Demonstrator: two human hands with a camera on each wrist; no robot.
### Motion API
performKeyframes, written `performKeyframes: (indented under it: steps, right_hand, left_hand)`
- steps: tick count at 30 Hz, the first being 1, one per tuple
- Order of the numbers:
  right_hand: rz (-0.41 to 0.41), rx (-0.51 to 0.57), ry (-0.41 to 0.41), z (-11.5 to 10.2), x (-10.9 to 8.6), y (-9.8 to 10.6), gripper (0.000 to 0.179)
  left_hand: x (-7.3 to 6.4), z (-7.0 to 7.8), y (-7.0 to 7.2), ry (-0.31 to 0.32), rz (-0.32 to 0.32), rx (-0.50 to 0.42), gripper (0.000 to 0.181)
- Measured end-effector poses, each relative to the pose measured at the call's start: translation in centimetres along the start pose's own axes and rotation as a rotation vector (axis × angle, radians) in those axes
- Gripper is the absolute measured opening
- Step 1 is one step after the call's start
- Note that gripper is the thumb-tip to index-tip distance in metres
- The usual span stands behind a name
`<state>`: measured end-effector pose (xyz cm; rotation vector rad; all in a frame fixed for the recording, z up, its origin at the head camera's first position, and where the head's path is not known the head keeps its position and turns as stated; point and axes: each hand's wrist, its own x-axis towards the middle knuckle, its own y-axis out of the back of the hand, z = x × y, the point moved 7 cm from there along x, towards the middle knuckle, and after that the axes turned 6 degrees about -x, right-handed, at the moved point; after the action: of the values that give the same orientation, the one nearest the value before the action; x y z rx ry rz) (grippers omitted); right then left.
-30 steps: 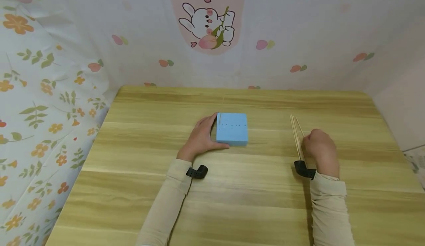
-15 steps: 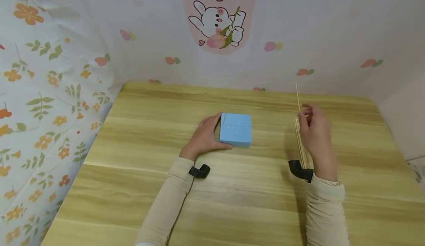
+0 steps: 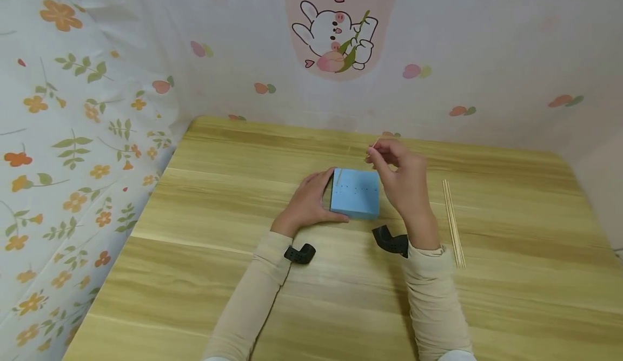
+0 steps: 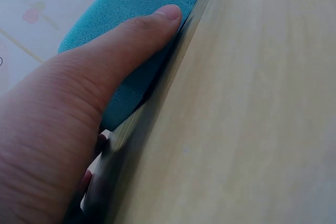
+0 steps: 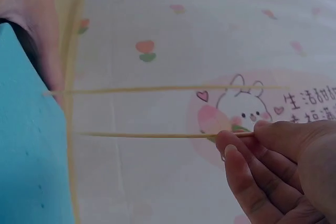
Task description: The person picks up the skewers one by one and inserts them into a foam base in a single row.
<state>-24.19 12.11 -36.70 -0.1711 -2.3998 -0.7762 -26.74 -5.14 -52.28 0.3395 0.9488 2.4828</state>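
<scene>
**Thin stick (image 5: pixel 147 136) pinched near the blue block (image 3: pixel 357 201)**

Your left hand (image 3: pixel 305 203) grips the blue block on the desk (image 3: pixel 525 274). Your right hand (image 3: pixel 403 178) pinches the thin stick near the block's far right corner. A standing stick (image 5: pixel 157 88) rises from the block; loose sticks (image 3: pixel 454 225) lie to your right.

Wood-grain tabletop (image 3: pixel 340 307) across lower and middle frame. Pale cloth (image 3: pixel 233 14) hangs behind, scattered with small pink-orange motifs (image 3: pixel 417 71); cartoon rabbit (image 3: pixel 323 28) holding a tulip (image 3: pixel 333 61), top centre (lying sideways here). Left edge: white floral fabric (image 3: pixel 112 193), orange blooms (image 3: pixel 60 15), green sprigs (image 3: pixel 73 147).
</scene>
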Motion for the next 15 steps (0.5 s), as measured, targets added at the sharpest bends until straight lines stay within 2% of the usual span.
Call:
performKeyframes:
  steps: [6, 15]
  right_hand:
    - [-0.072, -0.013, 0.008, -0.5, -0.1, -1.4, 0.009]
    - [-0.117, -0.024, -0.010, -0.4, -0.4, -2.3, 0.009]
  left_hand:
    - [0.1, 0.1, 0.0, 0.015, -0.001, 0.005, 0.128]
    - [0.0, 0.0, -0.1, 0.017, 0.003, 0.006, 0.128]
